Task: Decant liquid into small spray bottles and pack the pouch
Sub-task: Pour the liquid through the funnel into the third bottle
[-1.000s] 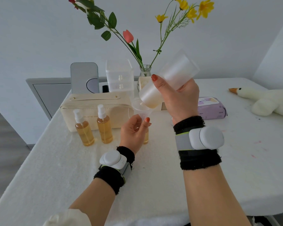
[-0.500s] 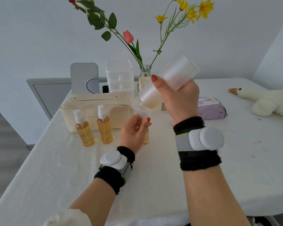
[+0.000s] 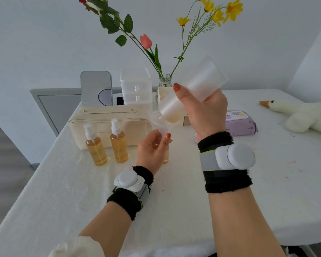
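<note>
Left hand [image 3: 152, 149] grips the small bottle [image 3: 166, 155] on the table [image 3: 174, 216], clear funnel [image 3: 160, 125] seated above. Right hand [image 3: 206, 115] grips the tilted frosted bottle [image 3: 191, 91], mouth over the funnel. Positions are unchanged from 0.5 s ago. Two filled spray bottles [image 3: 96, 147] stand before the cream pouch [image 3: 107, 117].

The left hand [image 3: 152, 151] hides nearly all of a third bottle [image 3: 166, 155]; only an amber sliver shows. The right hand [image 3: 206, 112] has most of its fingers behind the cup [image 3: 193, 89] and covers the wipes' [image 3: 241, 125] left end. The pouch [image 3: 133, 130] print is too small to read. The goose [image 3: 304, 115] is cut off at the right.
</note>
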